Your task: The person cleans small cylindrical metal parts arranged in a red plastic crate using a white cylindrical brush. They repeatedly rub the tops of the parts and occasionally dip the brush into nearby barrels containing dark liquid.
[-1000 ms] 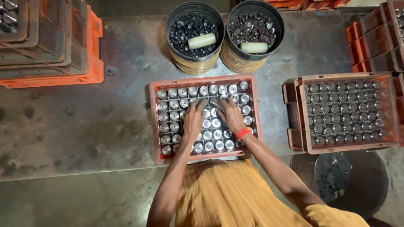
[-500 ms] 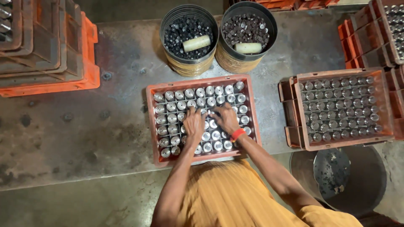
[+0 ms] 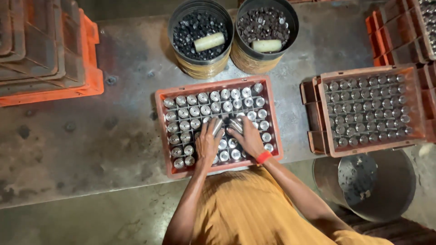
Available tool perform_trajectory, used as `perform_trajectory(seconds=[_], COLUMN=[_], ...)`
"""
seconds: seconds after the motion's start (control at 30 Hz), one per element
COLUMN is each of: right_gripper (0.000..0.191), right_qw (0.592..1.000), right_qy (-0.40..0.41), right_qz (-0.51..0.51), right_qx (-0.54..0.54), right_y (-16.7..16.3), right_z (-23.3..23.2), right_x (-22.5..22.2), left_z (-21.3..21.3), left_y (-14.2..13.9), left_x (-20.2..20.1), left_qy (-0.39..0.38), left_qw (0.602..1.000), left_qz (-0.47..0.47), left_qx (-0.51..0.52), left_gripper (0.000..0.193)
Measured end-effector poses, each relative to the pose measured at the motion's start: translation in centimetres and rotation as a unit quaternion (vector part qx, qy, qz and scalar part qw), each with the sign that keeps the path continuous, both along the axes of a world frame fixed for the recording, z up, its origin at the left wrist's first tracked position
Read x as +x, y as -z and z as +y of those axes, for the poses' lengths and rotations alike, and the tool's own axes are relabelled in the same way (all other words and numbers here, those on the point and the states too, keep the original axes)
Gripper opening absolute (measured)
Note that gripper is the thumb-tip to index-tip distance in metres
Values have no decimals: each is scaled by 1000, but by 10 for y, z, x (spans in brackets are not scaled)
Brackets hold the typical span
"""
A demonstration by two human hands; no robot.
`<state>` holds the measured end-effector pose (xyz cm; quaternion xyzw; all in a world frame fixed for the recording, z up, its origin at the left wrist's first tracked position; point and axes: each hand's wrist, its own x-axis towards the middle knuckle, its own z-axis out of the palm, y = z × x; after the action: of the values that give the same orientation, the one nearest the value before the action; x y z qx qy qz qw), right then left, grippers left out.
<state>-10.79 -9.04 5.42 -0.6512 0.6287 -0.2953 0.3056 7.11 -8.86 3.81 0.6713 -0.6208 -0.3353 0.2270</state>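
Hidden or unclear: my left hand [image 3: 208, 144] and right hand [image 3: 247, 138] cover the middle cells of the red crate [image 3: 161, 136], so I cannot see what stands beneath the palms. The stacked orange trays [image 3: 50, 54] at the upper left are cut off by the frame edge, as are the crates at the upper right [image 3: 399, 31]. The contents of the two buckets are too small to identify beyond dark, round bits.

In hand: the left fingers are closed around a shiny metal cylinder [image 3: 217, 126], tilted, its end poking out above the fingertips. The right fingers are curled over two or three more cylinders [image 3: 236, 125], lying slantwise; how many I cannot tell. Both bundles sit over the crate's centre, just beside each other.

Crate: upright metal cylinders fill its grid of cells in rows, on the grey metal table [image 3: 91, 136], directly before me.

Surroundings: left bucket [image 3: 201, 34] and right bucket [image 3: 265, 31] stand touching each other just beyond the crate, each with a pale roller lying on top. A second filled crate [image 3: 370, 111] rests to the right, overhanging the table edge. Below it, a grey drum [image 3: 363, 181] on the floor. A red band [image 3: 264, 157] circles my right wrist.

Change: a moment ago both hands lay flatter on the rows; now they have gathered cylinders and lifted them clear of the cells.
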Motion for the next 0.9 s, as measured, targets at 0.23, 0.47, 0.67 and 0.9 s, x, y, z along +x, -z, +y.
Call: perform_trajectory(seconds=[0.23, 0.47, 0.67, 0.9], right_gripper=[36, 21, 24, 33], right_qw=[985, 981, 992, 944], right_qy=[-57, -86, -89, 63], right_qz=[9, 133, -30, -289], right_qx=[-161, -116, -88, 146], right_y=[-20, 3, -6, -13], right_z=[8, -1, -13, 16], right_x=[-8, 10, -42, -21], left_z=[26, 6, 4, 25], left_y=[4, 18, 14, 0], left_x=[-4, -21, 18, 3], left_qy=[-2, -3, 6, -93], left_qw=[975, 982, 990, 965], left_qz=[-19, -179, -13, 234], left_qx=[-219, -59, -143, -71], left_gripper=[36, 45, 35, 35])
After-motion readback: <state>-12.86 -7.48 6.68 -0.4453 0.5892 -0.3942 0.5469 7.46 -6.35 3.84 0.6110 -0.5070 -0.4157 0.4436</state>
